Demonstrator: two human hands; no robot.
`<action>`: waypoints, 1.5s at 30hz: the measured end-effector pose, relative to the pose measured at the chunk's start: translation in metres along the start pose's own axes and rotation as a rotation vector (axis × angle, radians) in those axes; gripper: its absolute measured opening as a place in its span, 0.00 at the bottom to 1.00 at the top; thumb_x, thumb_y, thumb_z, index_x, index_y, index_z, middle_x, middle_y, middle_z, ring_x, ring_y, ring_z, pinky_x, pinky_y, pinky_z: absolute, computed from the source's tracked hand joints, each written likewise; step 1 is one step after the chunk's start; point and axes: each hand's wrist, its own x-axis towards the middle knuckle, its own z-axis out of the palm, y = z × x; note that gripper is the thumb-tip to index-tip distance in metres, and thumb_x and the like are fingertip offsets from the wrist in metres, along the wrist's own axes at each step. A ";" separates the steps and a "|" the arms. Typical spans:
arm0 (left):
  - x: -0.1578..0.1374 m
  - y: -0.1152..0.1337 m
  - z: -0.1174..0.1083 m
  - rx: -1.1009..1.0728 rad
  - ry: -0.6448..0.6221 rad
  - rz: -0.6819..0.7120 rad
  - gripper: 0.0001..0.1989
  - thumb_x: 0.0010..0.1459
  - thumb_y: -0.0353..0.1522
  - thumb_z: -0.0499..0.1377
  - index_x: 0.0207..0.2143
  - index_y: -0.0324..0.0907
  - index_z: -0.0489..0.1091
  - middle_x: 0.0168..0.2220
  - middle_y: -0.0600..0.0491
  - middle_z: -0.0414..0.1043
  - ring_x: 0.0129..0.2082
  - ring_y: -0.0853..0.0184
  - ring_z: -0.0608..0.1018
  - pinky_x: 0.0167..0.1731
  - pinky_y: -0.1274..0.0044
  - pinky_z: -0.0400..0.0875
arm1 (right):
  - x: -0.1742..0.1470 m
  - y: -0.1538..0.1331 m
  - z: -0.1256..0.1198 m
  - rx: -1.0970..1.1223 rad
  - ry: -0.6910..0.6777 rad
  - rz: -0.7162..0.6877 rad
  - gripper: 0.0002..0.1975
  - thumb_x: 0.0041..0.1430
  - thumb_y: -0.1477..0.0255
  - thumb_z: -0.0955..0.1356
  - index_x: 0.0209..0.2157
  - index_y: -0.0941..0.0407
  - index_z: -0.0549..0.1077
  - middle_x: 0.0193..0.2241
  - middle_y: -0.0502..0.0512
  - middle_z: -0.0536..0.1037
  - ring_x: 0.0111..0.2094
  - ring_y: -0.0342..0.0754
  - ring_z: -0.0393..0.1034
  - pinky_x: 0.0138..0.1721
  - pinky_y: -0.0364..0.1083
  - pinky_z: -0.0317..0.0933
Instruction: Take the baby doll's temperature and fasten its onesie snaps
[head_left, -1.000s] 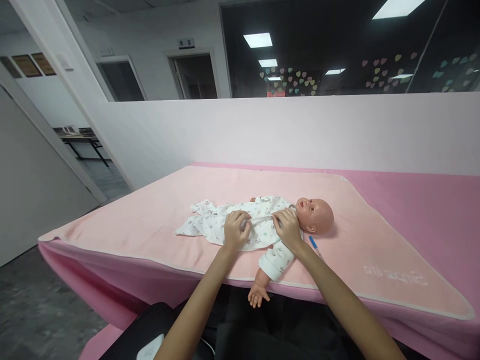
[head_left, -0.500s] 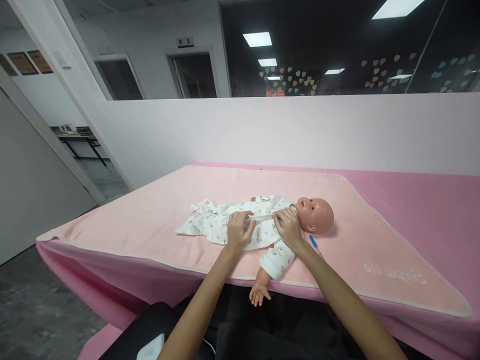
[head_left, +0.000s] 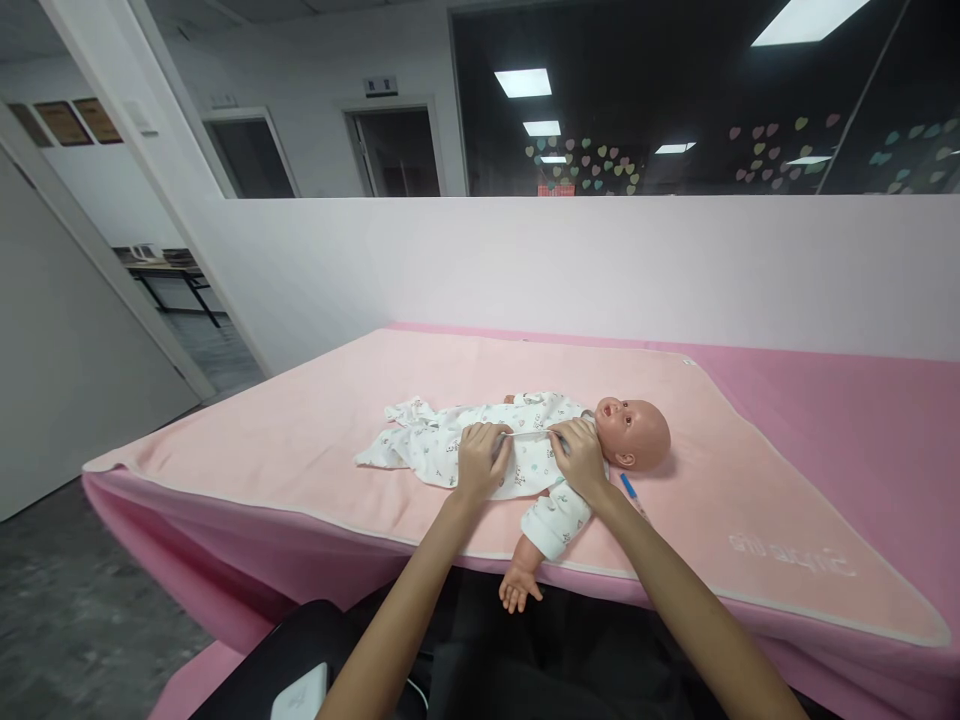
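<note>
Left hand (head_left: 481,462), right hand (head_left: 577,455): pinching thin white strip (head_left: 531,433), maybe cloth | probably feeling light, bendy | ends likely giving best hold

left hand (head_left: 482,458) and right hand (head_left: 577,455) hold a white strip (head_left: 531,433) taut over a doll (head_left: 636,436) on peach cloth (head_left: 285,450).

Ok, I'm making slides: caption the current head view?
Left hand and right hand hold a thin white strip over a clothed doll lying on a peach blanket.

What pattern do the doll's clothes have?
White clothes with small scattered prints, best in the head view.
</note>
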 end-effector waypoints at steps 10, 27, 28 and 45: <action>0.001 -0.004 0.002 0.107 0.090 -0.132 0.08 0.52 0.27 0.50 0.34 0.42 0.66 0.27 0.53 0.68 0.31 0.64 0.69 0.37 0.72 0.59 | 0.001 -0.001 0.000 -0.103 -0.058 -0.011 0.09 0.59 0.76 0.59 0.29 0.56 0.69 0.28 0.52 0.74 0.33 0.46 0.64 0.41 0.47 0.55; 0.077 0.030 0.024 -0.202 -0.480 0.038 0.13 0.60 0.37 0.46 0.39 0.44 0.67 0.36 0.55 0.70 0.31 0.70 0.72 0.36 0.76 0.63 | -0.125 0.002 -0.121 -0.381 -0.020 0.434 0.13 0.58 0.63 0.60 0.35 0.57 0.69 0.33 0.58 0.75 0.36 0.51 0.68 0.40 0.51 0.59; 0.078 0.029 0.029 -0.196 -0.546 0.039 0.14 0.60 0.38 0.46 0.37 0.44 0.68 0.35 0.55 0.71 0.31 0.69 0.72 0.35 0.76 0.63 | -0.132 0.003 -0.123 -0.396 -0.048 0.434 0.13 0.57 0.62 0.61 0.34 0.57 0.70 0.33 0.57 0.75 0.36 0.51 0.68 0.41 0.52 0.59; 0.058 0.020 0.036 0.013 -0.421 0.417 0.13 0.60 0.39 0.48 0.31 0.42 0.67 0.32 0.53 0.69 0.32 0.69 0.71 0.32 0.77 0.63 | -0.143 0.003 -0.117 -0.571 -0.117 0.335 0.15 0.58 0.67 0.59 0.27 0.57 0.73 0.31 0.57 0.77 0.35 0.51 0.69 0.43 0.51 0.58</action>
